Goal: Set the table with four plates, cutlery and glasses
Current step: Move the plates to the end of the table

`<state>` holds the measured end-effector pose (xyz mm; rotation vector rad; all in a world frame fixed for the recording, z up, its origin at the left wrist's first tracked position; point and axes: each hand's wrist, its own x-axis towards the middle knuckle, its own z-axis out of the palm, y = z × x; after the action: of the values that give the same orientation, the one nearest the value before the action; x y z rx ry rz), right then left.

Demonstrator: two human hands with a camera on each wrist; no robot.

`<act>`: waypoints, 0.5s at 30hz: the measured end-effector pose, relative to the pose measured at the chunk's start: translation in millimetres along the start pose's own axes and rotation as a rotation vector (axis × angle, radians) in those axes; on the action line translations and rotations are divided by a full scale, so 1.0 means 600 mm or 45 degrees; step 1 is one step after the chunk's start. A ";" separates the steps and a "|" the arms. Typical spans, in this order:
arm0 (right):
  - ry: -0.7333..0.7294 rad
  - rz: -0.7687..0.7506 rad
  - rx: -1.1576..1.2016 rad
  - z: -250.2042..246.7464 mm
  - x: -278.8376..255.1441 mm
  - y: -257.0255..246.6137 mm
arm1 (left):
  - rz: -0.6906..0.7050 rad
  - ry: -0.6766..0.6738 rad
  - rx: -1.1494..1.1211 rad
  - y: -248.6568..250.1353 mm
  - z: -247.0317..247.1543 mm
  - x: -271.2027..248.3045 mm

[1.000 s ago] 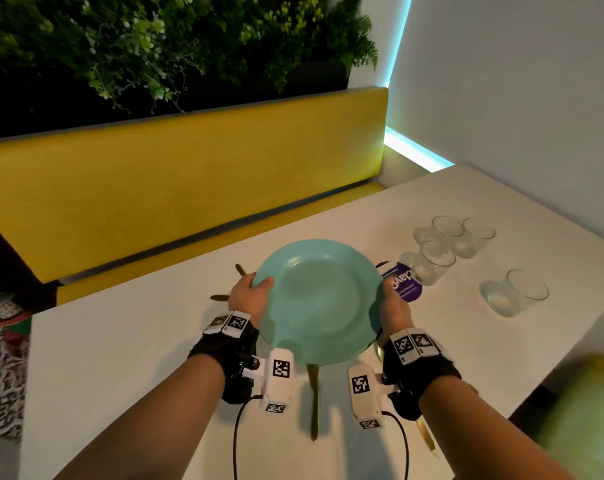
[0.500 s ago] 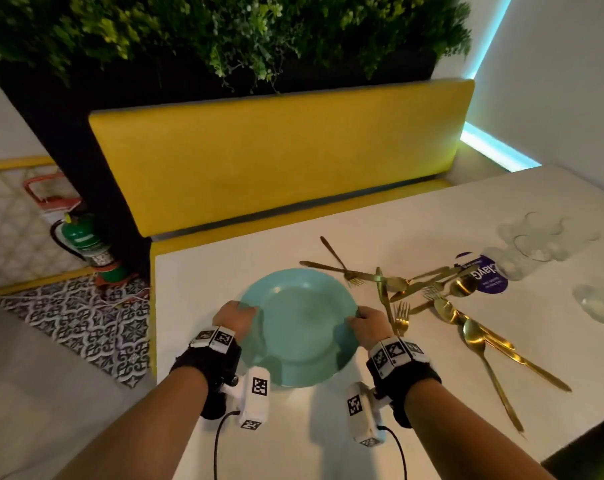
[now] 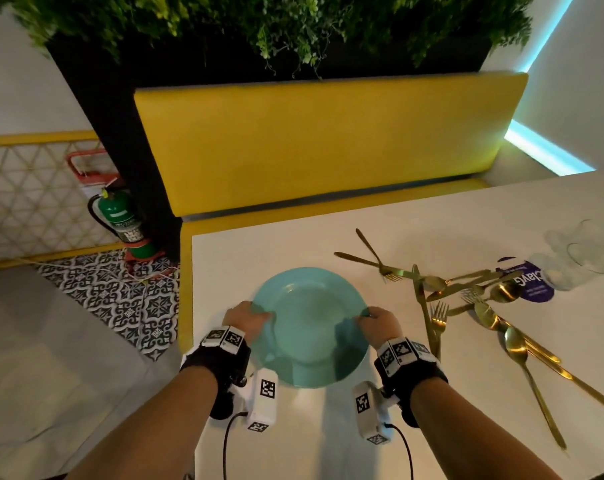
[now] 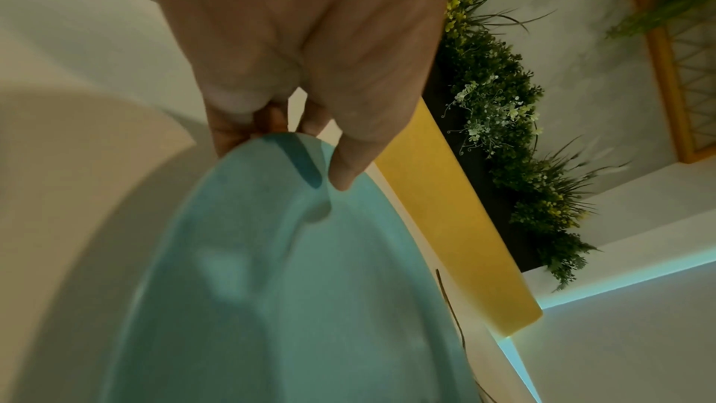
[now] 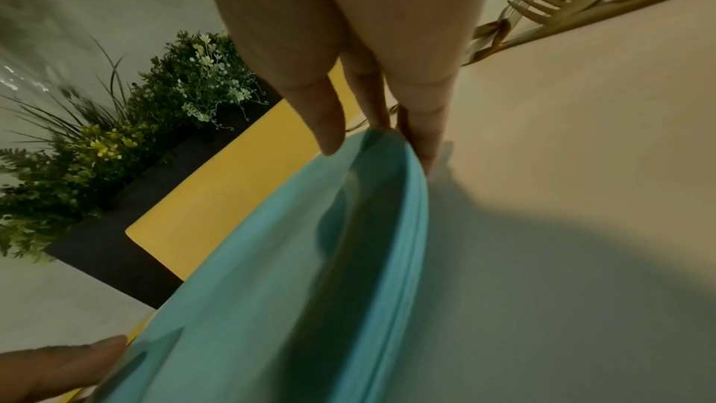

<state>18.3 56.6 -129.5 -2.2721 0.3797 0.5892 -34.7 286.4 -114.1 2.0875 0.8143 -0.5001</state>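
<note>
Head view, plate: A round teal ceramic plate (image 3: 309, 327) sits low over the near left part of the white desk (image 3: 432, 223), gripped at opposite rims by a person's two hands; whether its underside touches the desk cannot be told.
Head view, hands: The left hand (image 3: 245, 318) clasps the left rim and the right hand (image 3: 378, 322) clasps the right rim, both wrists wearing black straps with white marker-tagged camera units.
Head view, cutlery: A loose heap of gold-coloured metal forks, spoons and knives (image 3: 466, 299) lies on the desk just right of the plate, pieces crossing one another.
Head view, glasses: Clear drinking glasses (image 3: 581, 258) stand blurred at the far right edge, beside a round purple printed sticker (image 3: 532, 289).
Head view, surroundings: A yellow upholstered bench back (image 3: 328, 143) runs behind the desk under a bank of green foliage (image 3: 276, 22); a green fire extinguisher (image 3: 120, 216) stands on the patterned tile floor at left.
Left wrist view: The left hand (image 4: 310, 51) pinches the plate (image 4: 279, 287) rim, thumb (image 4: 348, 164) on top and fingers curled beneath.
Right wrist view: The right hand (image 5: 360, 35) pinches the plate (image 5: 271, 302) rim, thumb (image 5: 325, 121) above and fingers (image 5: 422, 121) beneath against the desk (image 5: 581, 164); gold fork tines (image 5: 542, 8) show beyond, and the left hand's fingertip (image 5: 58, 363) touches the opposite rim.
</note>
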 end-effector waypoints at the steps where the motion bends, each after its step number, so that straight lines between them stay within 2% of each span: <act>1: 0.007 0.020 -0.005 -0.003 0.000 -0.001 | -0.019 0.027 0.025 0.001 -0.004 -0.001; 3: 0.027 0.081 -0.004 -0.009 0.003 -0.005 | -0.070 0.106 0.010 -0.001 -0.013 0.006; 5: 0.017 0.128 0.047 -0.012 0.010 -0.006 | -0.137 0.095 -0.066 0.000 -0.020 0.012; 8: -0.010 0.124 0.157 -0.008 0.026 -0.008 | -0.122 0.110 -0.227 0.002 -0.028 0.020; 15: -0.055 0.085 0.373 0.029 0.086 -0.036 | -0.212 0.193 -0.280 0.000 -0.063 0.033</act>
<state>66.4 79.2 -154.1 -1.9700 0.4886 0.5755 -18.4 324.3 -103.7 1.8803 1.0880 -0.3260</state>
